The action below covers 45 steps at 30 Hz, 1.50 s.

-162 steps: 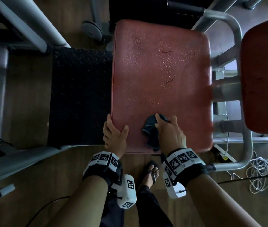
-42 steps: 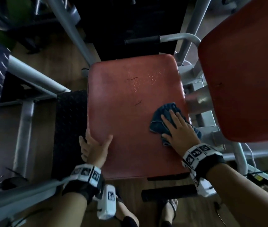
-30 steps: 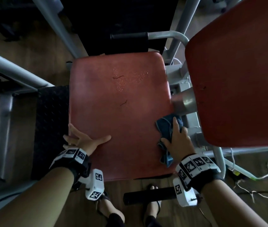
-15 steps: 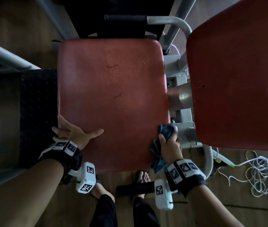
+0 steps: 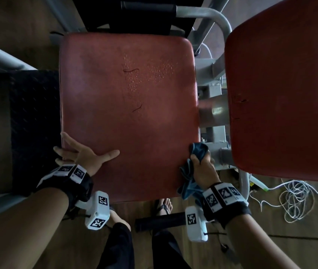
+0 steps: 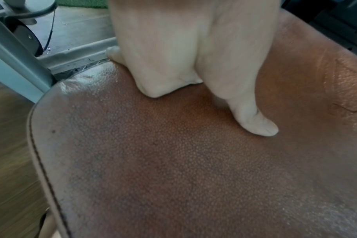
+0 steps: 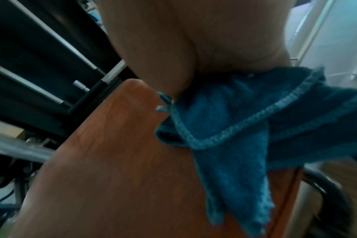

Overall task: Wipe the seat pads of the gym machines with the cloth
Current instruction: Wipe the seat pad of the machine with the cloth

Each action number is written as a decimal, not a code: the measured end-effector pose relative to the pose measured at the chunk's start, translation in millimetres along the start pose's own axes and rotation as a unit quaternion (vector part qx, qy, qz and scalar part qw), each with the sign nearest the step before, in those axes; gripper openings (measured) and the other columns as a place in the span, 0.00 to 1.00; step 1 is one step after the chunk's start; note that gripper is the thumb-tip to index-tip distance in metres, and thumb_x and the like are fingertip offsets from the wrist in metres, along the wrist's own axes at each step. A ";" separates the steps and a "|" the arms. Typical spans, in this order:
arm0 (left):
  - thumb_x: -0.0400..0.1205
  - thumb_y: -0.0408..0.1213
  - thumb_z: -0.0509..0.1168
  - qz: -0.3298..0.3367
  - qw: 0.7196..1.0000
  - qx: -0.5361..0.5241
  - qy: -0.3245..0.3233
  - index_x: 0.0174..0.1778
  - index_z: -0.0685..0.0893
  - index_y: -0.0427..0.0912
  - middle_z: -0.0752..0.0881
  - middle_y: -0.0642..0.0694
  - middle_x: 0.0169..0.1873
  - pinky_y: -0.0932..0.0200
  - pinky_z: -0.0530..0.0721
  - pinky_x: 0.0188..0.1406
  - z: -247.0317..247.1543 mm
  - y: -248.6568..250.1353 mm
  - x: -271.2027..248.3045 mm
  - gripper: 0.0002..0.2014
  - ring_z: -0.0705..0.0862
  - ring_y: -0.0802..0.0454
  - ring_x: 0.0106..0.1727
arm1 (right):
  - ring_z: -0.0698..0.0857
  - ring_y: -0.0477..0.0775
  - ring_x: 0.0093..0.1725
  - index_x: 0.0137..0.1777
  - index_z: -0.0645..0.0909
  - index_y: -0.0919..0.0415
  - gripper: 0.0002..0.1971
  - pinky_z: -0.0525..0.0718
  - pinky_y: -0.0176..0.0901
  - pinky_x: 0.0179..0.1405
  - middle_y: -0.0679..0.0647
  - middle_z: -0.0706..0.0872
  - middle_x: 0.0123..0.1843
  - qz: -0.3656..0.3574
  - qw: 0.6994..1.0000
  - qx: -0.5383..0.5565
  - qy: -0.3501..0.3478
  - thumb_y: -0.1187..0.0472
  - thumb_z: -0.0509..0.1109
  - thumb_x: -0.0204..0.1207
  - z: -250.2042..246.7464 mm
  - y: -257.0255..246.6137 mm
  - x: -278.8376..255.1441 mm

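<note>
A red seat pad (image 5: pixel 129 117) fills the middle of the head view, with water droplets and two dark hairs near its far centre. My left hand (image 5: pixel 84 154) lies flat on its near left corner, fingers spread, thumb (image 6: pixel 253 122) pressed on the pad (image 6: pixel 173 161). My right hand (image 5: pixel 200 164) grips a blue cloth (image 5: pixel 189 179) at the pad's near right edge. In the right wrist view the cloth (image 7: pixel 245 136) hangs bunched from my palm over the pad's side (image 7: pixel 122 169).
A second red pad (image 5: pixel 282 90) rises at the right, joined by a grey metal frame (image 5: pixel 212 111). A black tread plate (image 5: pixel 33 123) lies left of the seat. White cord (image 5: pixel 294 200) is coiled on the wooden floor at right. My sandalled feet (image 5: pixel 164 206) stand below.
My right hand has dragged the cloth from the pad's right middle back to its near right edge and bunched it. The left hand has stayed flat on the near left corner.
</note>
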<state>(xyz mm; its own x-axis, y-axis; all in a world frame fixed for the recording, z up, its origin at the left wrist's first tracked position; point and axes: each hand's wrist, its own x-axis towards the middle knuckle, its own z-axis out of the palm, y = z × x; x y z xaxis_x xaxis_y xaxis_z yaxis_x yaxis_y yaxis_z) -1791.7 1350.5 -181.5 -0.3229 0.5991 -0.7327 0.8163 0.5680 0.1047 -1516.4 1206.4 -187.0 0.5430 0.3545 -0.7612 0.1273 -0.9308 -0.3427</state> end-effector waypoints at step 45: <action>0.34 0.77 0.72 -0.009 0.999 -0.028 -0.036 0.67 0.11 0.63 0.29 0.35 0.81 0.26 0.47 0.78 -6.1 1.9 2.8 0.84 0.40 0.25 0.81 | 0.70 0.73 0.75 0.84 0.55 0.61 0.37 0.77 0.69 0.64 0.72 0.62 0.81 -0.242 0.891 -0.292 0.249 0.38 0.52 0.82 38.4 -79.7 46.0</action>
<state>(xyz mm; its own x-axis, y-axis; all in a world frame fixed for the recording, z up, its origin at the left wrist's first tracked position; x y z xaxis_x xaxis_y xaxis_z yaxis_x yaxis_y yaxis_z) -1794.0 1356.7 -179.2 -0.3004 0.5481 -0.7806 0.7824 0.6097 0.1270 -1533.4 1300.4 -215.8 0.5900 0.7786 -0.2135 0.7778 -0.6191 -0.1084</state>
